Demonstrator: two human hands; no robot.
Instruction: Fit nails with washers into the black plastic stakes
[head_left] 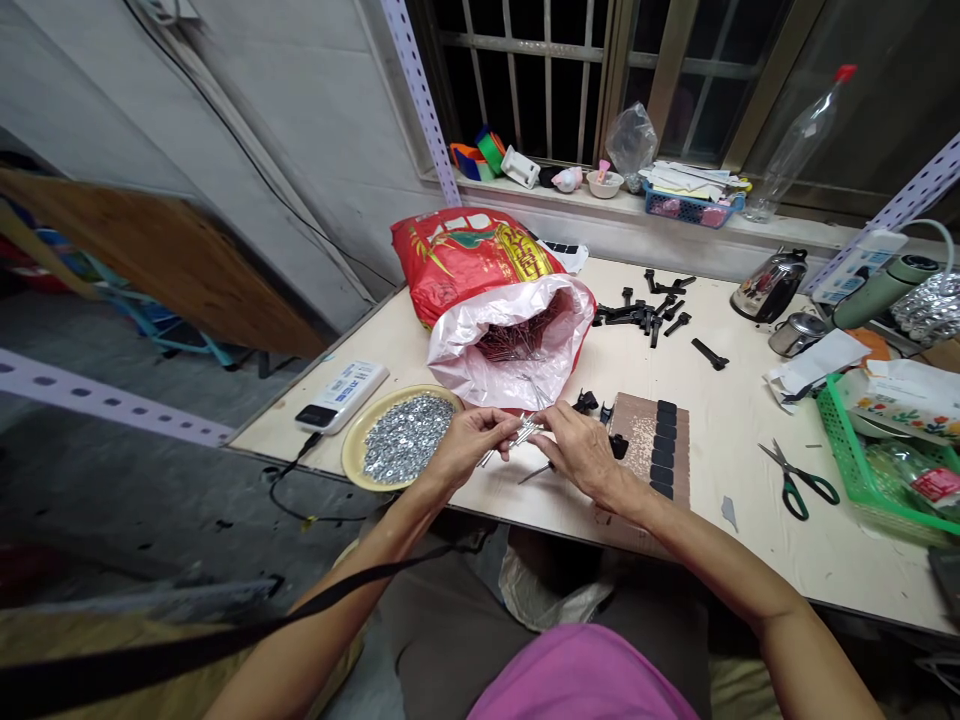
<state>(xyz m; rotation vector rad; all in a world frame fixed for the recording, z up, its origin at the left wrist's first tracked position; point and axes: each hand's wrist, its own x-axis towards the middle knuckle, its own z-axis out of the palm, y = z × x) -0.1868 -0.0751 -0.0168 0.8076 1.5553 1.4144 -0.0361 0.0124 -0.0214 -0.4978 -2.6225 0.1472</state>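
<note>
Both hands meet at the table's front edge, before the mouth of a red printed sack (480, 262). My left hand (475, 442) is closed, thumb against fingers, around the near ends of several thin metal rods (525, 432). From the other side my right hand (582, 448) pinches the same small bundle with curled fingers. More thin metal pieces (517, 340) lie inside the sack's open white lining. Close to my left wrist stands a yellow bowl (351, 462) of small shiny metal pieces, perhaps washers. One loose rod (535, 474) shows beneath my right hand.
A brown board (637, 425) with black pads lies right of my hands. Black plastic parts (645, 312) are scattered behind it. Scissors (796, 480), a green basket (847, 470) and a kettle (769, 286) occupy the right side. A white power bank (343, 396) sits left.
</note>
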